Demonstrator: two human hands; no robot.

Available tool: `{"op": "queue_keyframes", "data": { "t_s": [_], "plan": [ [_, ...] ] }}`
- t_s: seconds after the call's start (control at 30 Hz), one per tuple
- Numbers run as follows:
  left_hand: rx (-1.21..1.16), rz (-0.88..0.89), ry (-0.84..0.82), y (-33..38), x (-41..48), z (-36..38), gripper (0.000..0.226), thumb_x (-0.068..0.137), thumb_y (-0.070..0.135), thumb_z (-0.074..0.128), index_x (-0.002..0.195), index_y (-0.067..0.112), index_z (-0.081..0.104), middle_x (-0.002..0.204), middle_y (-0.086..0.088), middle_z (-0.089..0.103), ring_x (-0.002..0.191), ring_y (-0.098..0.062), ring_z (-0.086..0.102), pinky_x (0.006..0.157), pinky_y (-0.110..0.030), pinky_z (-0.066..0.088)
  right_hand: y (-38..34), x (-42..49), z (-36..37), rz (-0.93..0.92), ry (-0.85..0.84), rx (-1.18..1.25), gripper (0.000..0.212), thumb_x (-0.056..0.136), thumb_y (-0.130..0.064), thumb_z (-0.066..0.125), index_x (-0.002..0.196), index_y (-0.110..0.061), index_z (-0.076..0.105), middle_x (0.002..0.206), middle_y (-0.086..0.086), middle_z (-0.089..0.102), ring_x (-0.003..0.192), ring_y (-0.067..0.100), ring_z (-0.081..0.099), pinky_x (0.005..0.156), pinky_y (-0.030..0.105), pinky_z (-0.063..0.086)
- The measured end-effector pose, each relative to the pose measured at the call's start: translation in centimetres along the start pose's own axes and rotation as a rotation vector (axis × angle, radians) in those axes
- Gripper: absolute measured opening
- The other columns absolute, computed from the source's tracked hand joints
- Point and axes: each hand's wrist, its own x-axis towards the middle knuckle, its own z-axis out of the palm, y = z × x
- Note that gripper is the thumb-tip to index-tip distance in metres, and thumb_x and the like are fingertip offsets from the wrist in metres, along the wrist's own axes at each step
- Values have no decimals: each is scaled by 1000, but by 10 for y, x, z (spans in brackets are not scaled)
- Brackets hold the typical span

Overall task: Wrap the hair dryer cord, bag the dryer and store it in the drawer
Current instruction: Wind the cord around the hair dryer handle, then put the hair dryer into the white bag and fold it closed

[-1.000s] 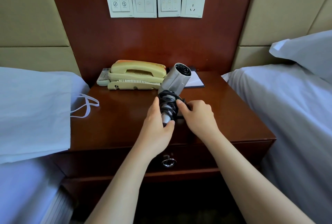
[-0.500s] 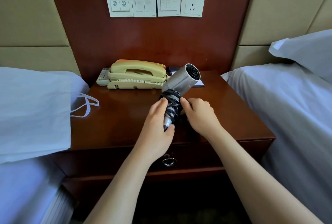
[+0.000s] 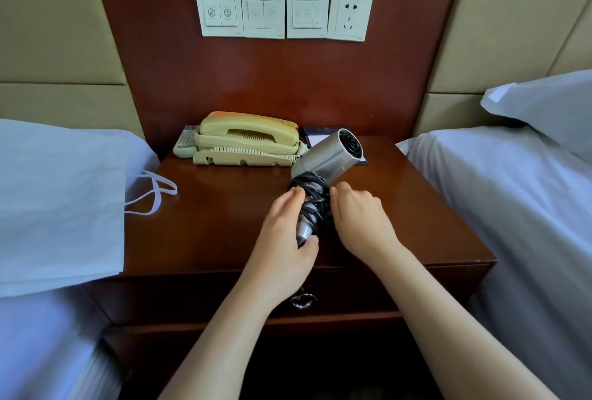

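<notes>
Hair dryer [image 3: 323, 164]: position and hold to be entered, please. (Obs. 1)

Entered. It is held tilted just above the bench [image 3: 224, 223], barrel [image 3: 339, 151] up and away, in front of the telephone [image 3: 246, 140]. The handle [image 3: 304, 233] is clasped by the left grip [image 3: 285, 239], thumb under the butt end. The cord [image 3: 312, 194] is wound in black turns round the handle. The right grip [image 3: 358, 220] is curled against those turns. The loose end is probably pinched there, but the fingertips are hidden by the coil. (Obs. 2)

Failure modes to be noted? (Obs. 1)

Three are judged likely.
1. If the end is let go without being tucked under a turn, the springy coil may be expected to unwind, and the wrap would have to be redone.
2. The turns look uneven and bunched near the barrel, so a loop could be snagged on the mouth of the bag [image 3: 61, 207]. The bag lies flat on the bed [image 3: 38, 335] at the left, well apart, and must be opened by a grip that is occupied.
3. The drawer [image 3: 384, 290] is shut. If it is pulled one-handed with the dryer held, the telephone could be knocked by the barrel. (Obs. 2)
</notes>
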Motion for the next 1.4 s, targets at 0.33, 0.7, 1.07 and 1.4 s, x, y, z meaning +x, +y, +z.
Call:
{"op": "queue_keyframes", "data": {
  "t_s": [0.33, 0.7, 1.07, 1.4],
  "plan": [
    [-130, -29, 58, 3, 22, 4, 58, 94, 9, 44, 148, 21, 25, 158, 11, 15, 146, -7, 8, 118, -26, 12, 23, 20, 30, 146, 148, 523, 38, 100, -29, 33, 89, -4, 59, 76, 12, 66, 75, 32, 61, 73, 40, 48],
    [-76, -177, 0, -7, 43, 14, 55, 99, 22, 34, 150, 21, 14, 158, 8, 12, 144, -10, 14, 119, -38, 10, 30, 31, 43, 215, 190, 567, 40, 97, -25, 45, 133, -8, 51, 127, 10, 56, 117, 21, 52, 80, 9, 26],
    [-186, -197, -35, 0, 14, -8, 50, 100, 27, 33, 149, 19, 23, 157, 3, 19, 144, -9, 16, 117, -26, 12, 13, 6, 12, 241, 366, 621, 23, 94, -21, 50, 105, -12, 67, 104, 3, 61, 93, 17, 60, 79, 21, 38],
    [194, -177, -80, 27, -33, -79, 30, 96, 33, 41, 116, 22, 60, 117, 3, 63, 99, -7, 55, 85, -23, 40, -37, -29, -27, -1, 225, 527, 20, 92, -19, 53, 88, -10, 69, 80, 2, 64, 73, 15, 56, 61, 19, 41]
  ]
}}
